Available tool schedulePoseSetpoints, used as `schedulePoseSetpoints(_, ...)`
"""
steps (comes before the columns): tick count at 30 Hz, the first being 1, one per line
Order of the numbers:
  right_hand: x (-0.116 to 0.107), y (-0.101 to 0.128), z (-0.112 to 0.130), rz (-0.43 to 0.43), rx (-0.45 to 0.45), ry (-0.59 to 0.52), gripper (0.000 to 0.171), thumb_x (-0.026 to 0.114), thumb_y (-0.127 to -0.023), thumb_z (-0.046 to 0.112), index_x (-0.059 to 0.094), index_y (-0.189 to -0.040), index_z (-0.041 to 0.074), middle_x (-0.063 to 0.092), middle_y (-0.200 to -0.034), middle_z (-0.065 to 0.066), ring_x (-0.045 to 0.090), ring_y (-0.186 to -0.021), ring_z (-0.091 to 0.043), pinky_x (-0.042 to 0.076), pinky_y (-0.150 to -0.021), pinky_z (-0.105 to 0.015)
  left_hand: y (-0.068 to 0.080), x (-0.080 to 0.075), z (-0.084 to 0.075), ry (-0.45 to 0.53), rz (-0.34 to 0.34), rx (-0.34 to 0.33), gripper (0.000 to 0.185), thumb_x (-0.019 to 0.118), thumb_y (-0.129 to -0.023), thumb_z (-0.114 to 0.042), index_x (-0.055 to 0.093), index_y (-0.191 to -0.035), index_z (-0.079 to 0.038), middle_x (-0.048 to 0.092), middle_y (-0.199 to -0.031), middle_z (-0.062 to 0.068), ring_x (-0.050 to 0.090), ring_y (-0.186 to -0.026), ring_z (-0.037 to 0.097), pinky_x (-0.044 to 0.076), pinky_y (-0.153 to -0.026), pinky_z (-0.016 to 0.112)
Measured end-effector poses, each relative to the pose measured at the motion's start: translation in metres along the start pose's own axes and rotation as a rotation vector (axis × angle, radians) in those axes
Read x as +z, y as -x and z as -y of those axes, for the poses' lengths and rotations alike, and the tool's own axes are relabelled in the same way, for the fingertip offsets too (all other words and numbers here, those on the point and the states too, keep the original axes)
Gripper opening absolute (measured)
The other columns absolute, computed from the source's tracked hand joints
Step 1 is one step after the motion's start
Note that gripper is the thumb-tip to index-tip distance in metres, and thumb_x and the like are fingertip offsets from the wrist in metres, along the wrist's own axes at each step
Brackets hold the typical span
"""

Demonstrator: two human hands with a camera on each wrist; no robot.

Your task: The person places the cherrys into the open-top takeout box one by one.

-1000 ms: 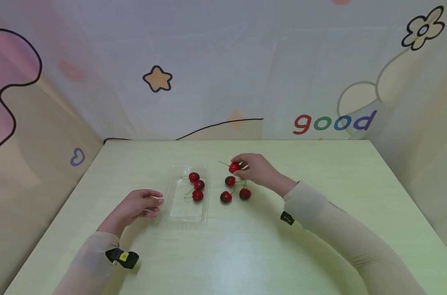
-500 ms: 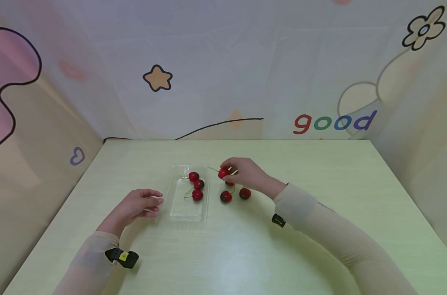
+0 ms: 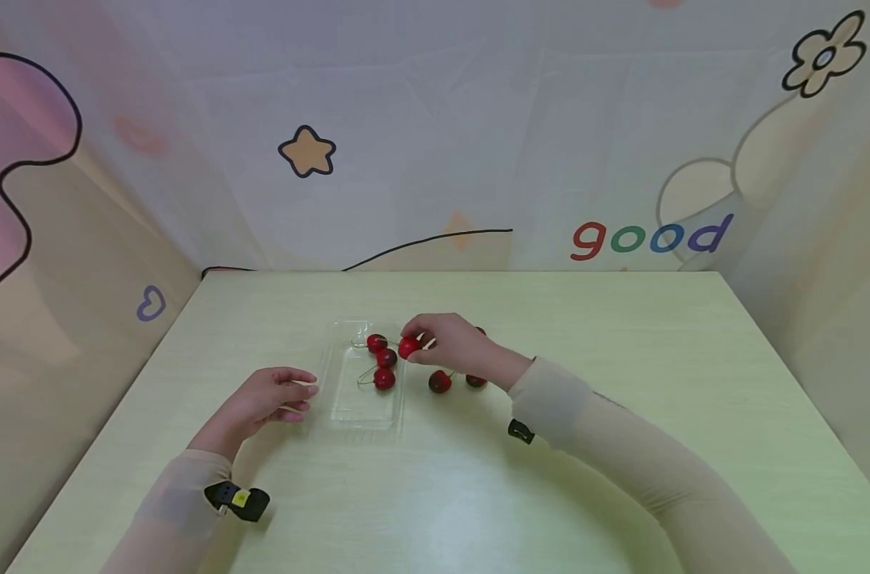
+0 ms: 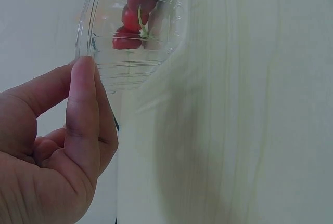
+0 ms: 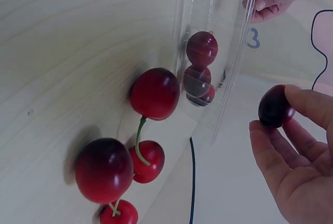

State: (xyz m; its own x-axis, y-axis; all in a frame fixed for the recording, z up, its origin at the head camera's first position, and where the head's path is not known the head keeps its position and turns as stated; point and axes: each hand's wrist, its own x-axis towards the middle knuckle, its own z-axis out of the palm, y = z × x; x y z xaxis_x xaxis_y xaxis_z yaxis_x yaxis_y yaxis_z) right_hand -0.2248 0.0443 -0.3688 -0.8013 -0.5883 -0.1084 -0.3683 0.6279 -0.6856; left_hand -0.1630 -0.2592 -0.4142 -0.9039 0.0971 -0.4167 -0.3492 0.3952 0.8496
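My right hand [image 3: 445, 341] pinches a dark red cherry [image 3: 409, 347] between thumb and fingertips, above the right edge of a clear plastic container [image 3: 359, 414]. Inside the container, three cherries [image 3: 384, 379] with thin green stems lie in a row along its right side. At the container's left edge is my left hand [image 3: 273, 396]; its thumb and fingertips hold the rim, as the left wrist view shows close up. In the right wrist view the held cherry [image 5: 274, 107] is clear of the table, its dark side showing.
Several loose cherries [image 3: 439, 383] lie on the pale wooden table [image 3: 449, 494] right of the container, some partly covered by my right hand and wrist in the head view. A printed cloth backdrop [image 3: 435, 143] rises behind and beside the table.
My right hand has moved left and slightly toward me with the cherry, from above the loose cherries to the container's right edge. The left hand and container have stayed put.
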Motion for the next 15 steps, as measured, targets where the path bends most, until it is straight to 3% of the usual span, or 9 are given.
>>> schedulePoseSetpoints(15,0.013,-0.015,0.01,0.11,-0.033,0.008,0.031,0.072,-0.094,0.01,0.068,-0.125,0.009,0.072,-0.121,-0.006,0.067,-0.108,-0.019,0.056,-0.098,-0.03,0.0,0.001,-0.002,-0.004,-0.005,-0.011,0.043,0.063,-0.1,-0.012,0.052,-0.134,0.012,0.067,-0.091,-0.001,0.062,-0.077,0.008,0.06,-0.068,0.02)
